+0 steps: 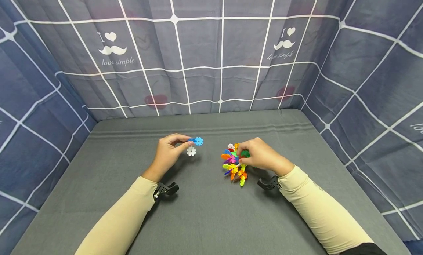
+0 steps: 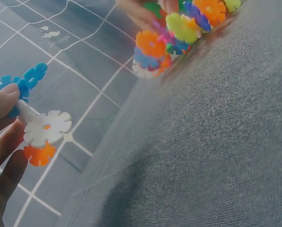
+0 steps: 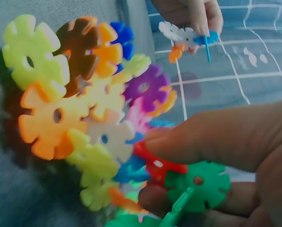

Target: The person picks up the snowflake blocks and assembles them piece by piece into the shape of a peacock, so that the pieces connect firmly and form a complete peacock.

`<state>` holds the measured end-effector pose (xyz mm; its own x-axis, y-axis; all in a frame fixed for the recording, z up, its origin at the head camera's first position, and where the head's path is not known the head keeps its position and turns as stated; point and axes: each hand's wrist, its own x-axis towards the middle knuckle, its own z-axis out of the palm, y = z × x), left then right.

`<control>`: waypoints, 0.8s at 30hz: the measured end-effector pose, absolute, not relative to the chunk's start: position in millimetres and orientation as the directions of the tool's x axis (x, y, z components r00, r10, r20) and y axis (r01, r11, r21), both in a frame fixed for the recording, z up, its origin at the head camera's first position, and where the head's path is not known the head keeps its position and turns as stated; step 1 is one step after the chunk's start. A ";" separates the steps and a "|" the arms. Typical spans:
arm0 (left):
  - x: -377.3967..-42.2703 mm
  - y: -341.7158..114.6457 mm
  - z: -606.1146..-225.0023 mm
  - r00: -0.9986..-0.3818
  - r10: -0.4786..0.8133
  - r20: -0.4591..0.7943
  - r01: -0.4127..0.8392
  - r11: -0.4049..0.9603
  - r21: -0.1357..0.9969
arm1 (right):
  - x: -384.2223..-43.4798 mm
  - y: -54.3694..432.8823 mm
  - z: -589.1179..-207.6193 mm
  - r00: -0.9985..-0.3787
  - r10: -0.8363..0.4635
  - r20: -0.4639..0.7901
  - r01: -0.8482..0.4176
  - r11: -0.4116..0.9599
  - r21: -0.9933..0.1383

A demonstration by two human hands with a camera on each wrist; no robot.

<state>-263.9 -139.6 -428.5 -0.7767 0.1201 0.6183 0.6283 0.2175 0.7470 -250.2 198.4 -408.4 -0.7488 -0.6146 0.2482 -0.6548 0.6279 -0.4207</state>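
Observation:
Between thumb and fingers my left hand pinches a small chain of slotted plastic snowflake discs. It has blue discs, a white disc and an orange disc joined together, held up off the cloth. To the right, my right hand is at a colourful cluster of the same discs. Its thumb and a finger pinch a red snowflake disc at the cluster's edge. Beside those fingers is a green disc. Part of the cluster is hidden behind the right hand in the head view.
Grey cloth covers the table. Behind it hangs a blue-grey curtain with white grid lines, and similar curtains close off the left and right sides. Black wrist straps are worn below both hands.

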 end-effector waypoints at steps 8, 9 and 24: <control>-258.2 -136.6 -428.5 -0.788 0.139 0.599 0.615 0.216 0.759 | -252.2 226.7 -422.5 -0.800 -0.565 0.202 -0.526 0.499 -0.688; -260.2 -136.0 -433.1 -0.792 0.147 0.593 0.611 0.210 0.764 | -253.1 230.0 -425.1 -0.801 -0.567 0.190 -0.501 0.463 -0.731; -255.6 -110.4 -453.4 -0.828 0.343 0.443 0.541 0.280 0.793 | -263.0 243.0 -456.4 -0.778 -0.597 0.195 -0.310 0.096 -0.946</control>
<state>-255.6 -110.4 -453.4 -0.8282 0.3430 0.4432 0.5406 0.2804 0.7932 -263.0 243.0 -456.4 -0.7785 -0.5967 0.1947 -0.3101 0.0960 -0.9458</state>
